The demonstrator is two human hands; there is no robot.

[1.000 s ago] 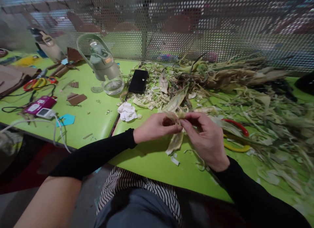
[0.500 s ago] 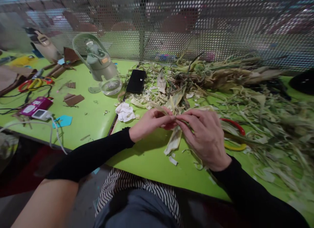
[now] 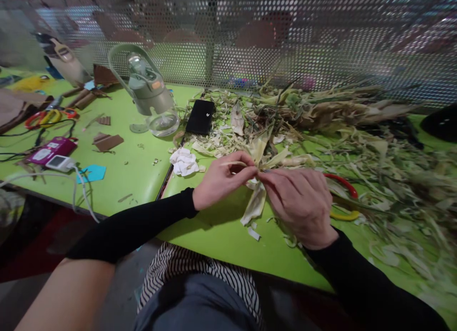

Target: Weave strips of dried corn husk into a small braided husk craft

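Note:
My left hand and my right hand meet fingertip to fingertip over the green table. Both pinch a piece made of pale corn husk strips; one strip hangs down below the fingers and others fan out above and to the right. The spot where the fingertips close is too small to make out. Scissors with red and yellow handles lie partly hidden behind my right hand. Small white scraps rest just under the hanging strip.
A heap of dried husks spreads along the back and right. A black phone, crumpled tissue and a green-lidded bottle stand or lie beyond my left hand. A purple device with cables sits left; a perforated screen borders the table.
My right hand has turned over slightly, its fingers now closer together and lower. A pale husk strip shows to the right above the fingertips. My left hand stays pinched at the same spot.

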